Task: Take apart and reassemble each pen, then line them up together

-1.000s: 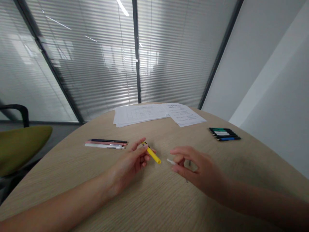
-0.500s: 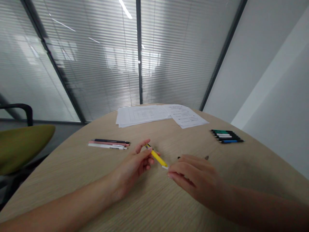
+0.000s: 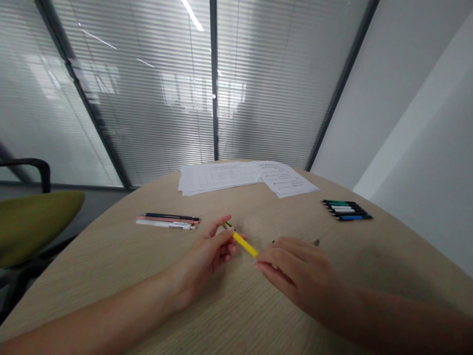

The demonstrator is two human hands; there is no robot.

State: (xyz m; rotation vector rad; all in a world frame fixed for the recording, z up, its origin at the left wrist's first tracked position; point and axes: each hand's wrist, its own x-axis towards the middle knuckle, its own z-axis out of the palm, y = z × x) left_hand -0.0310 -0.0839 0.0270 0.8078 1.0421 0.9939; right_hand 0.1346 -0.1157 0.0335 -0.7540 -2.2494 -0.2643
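My left hand [image 3: 216, 245] grips a yellow pen [image 3: 245, 243] between thumb and fingers, its index finger reaching along the dark upper end. The pen slants down to the right, above the table. At its lower end my right hand [image 3: 295, 266] is closed in a pinch, the fingertips hiding the pen's tip. Just behind the right hand, a small dark piece [image 3: 317, 242] shows on the table; another dark bit peeks over the knuckles, mostly hidden.
To the left lies a group of pens [image 3: 168, 221] in black, pink and white. At the right, several dark pens [image 3: 346, 210] with green, white and blue parts lie side by side. Printed sheets [image 3: 221, 176] spread across the table's [image 3: 177, 315] far edge. A green chair [image 3: 40, 222] stands left.
The small white piece that showed at the pen's lower end is no longer visible; the pen's end now meets my right fingertips. Both hands have barely moved.
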